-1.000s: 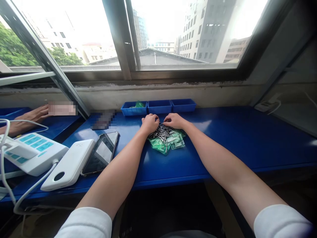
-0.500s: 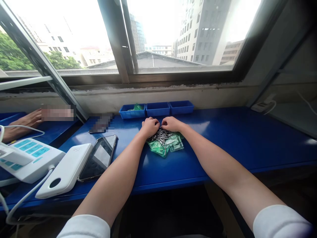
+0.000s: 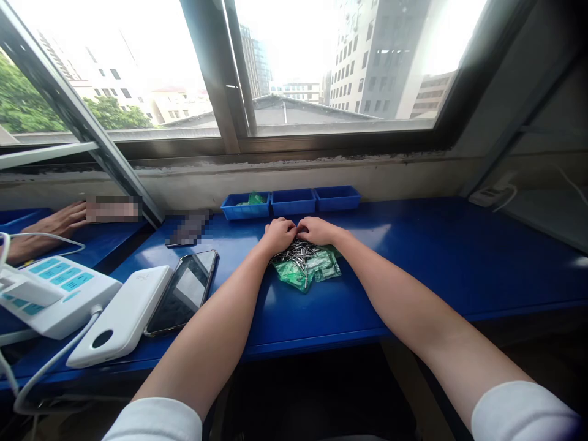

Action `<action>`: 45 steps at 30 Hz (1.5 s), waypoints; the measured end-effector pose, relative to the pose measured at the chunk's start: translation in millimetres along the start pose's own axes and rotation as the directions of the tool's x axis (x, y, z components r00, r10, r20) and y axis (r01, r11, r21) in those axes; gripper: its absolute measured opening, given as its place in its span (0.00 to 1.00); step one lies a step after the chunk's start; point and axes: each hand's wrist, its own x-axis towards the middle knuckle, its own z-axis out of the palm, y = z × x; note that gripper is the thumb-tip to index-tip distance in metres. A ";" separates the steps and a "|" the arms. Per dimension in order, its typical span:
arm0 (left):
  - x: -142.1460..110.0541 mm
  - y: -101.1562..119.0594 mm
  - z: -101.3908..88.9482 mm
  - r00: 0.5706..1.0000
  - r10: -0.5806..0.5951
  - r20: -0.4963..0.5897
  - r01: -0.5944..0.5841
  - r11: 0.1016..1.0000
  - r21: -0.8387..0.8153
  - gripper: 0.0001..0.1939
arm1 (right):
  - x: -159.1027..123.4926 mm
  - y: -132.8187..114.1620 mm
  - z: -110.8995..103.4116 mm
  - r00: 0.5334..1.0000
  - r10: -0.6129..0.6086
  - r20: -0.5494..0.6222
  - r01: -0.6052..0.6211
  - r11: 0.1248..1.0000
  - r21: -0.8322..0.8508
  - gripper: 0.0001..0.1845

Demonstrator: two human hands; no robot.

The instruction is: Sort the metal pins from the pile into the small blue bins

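Observation:
A loose pile of small silvery metal pins or screws (image 3: 301,253) lies on green plastic bags (image 3: 293,273) on the blue table. At the pile's far left edge is my left hand (image 3: 278,235), its fingers curled and pressed together. My right hand (image 3: 318,230) is on the far right side, thumb and fingers pinched. The fingertips of both hands meet or nearly meet just above the pile. Anything between them is too small or too hidden to make out.
Three blue bins stand behind my hands; the left bin (image 3: 245,212) has green bags in it. To the left lie a phone (image 3: 184,293), a white power bank (image 3: 120,315), a power strip (image 3: 68,293) and cables. Another person's hand (image 3: 59,223) rests farther left.
My right hand has shifted slightly left, so its fingertips are closer to those of my left hand. The pile and bags look unchanged.

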 end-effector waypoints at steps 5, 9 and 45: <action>0.6 -1.1 -0.3 0.999 0.032 0.006 -0.031 0.999 -0.038 0.15 | 0.3 3.1 0.8 0.998 -0.024 -0.064 0.025 1.000 0.014 0.09; 2.9 -1.8 0.0 0.999 0.043 0.015 -0.041 0.993 -0.110 0.17 | 2.4 5.0 2.3 1.000 0.011 -0.025 -0.010 0.999 0.038 0.07; -1.9 6.6 -9.9 0.984 0.009 -0.175 -0.026 0.995 -0.094 0.18 | -1.0 5.3 -3.5 0.897 0.181 -0.403 0.106 0.798 0.593 0.13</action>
